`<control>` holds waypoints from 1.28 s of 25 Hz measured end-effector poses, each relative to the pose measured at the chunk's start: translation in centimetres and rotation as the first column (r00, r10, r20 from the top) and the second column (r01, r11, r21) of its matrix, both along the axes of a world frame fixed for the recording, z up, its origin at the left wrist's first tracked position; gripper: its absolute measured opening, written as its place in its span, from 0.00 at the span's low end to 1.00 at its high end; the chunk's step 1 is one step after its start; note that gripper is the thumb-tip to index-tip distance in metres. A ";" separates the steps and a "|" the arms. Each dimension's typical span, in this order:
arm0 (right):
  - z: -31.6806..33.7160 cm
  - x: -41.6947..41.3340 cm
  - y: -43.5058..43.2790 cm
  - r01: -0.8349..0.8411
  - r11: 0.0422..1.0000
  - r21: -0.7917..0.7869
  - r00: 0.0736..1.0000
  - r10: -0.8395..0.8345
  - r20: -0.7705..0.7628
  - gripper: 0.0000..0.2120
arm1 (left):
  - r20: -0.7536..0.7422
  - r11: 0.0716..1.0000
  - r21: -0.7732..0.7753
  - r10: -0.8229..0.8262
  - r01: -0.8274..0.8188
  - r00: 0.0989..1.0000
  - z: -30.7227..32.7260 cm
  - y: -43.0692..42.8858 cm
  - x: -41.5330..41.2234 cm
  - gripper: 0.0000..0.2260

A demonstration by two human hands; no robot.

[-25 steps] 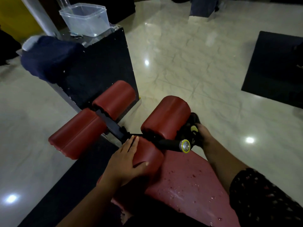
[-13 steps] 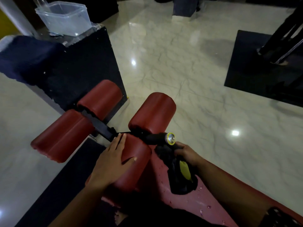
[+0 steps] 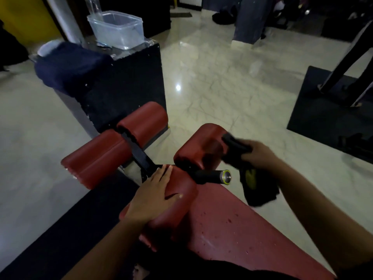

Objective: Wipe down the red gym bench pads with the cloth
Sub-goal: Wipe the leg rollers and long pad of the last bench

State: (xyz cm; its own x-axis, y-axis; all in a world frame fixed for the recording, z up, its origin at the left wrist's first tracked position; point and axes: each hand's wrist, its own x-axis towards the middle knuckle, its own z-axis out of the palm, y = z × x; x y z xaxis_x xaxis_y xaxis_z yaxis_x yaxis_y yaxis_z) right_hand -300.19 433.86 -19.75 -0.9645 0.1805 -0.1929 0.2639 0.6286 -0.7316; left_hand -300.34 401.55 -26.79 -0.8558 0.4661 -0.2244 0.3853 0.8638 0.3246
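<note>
The red bench seat [image 3: 232, 225] runs from the bottom right, speckled with droplets. Four red roller pads sit at its far end: a near left roller [image 3: 173, 207], a near right roller [image 3: 201, 146], and two far rollers [image 3: 96, 156] [image 3: 145, 118]. My left hand [image 3: 155, 195] rests flat on the near left roller, thumb spread. My right hand [image 3: 260, 152] grips a black cloth with a yellow patch [image 3: 254, 178]. The cloth's upper end touches the right side of the near right roller, and the rest hangs down beside the bench.
A black handle with a silver and yellow end cap [image 3: 214, 176] sticks out between the near rollers. A black box [image 3: 129, 83] behind the bench carries a clear plastic tub [image 3: 117, 29] and a dark blue cloth [image 3: 70, 65]. Black floor mats [image 3: 327, 118] lie right and lower left.
My right hand lifted the black cloth off the seat and brought it up to the right side of the near right roller. My left hand stayed on the near left roller.
</note>
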 end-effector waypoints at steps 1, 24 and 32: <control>2.3 -1.9 -1.2 -0.070 0.995 0.077 0.995 0.075 -0.067 0.31 | -0.005 1.000 0.017 -0.004 0.004 1.000 -0.2 -0.2 0.1 0.42; -0.4 -12.6 -18.7 -0.527 -0.291 0.799 0.341 0.788 0.513 0.19 | -0.055 0.998 0.058 -0.011 0.014 0.998 -0.6 -1.3 0.3 0.33; -2.4 -19.3 -5.1 -0.546 0.056 0.836 0.724 0.534 0.437 0.28 | -0.074 0.998 0.058 -0.009 0.014 0.997 -0.7 -1.3 -0.2 0.29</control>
State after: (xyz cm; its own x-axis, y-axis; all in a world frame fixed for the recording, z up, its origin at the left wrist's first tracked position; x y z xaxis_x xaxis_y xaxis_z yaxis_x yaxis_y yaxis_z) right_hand -319.47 428.76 -22.13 -0.8779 -0.3422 -0.3349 -0.4609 0.7935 0.3974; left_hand -300.53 400.20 -27.53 -0.8634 0.4866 -0.1332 0.4199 0.8395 0.3449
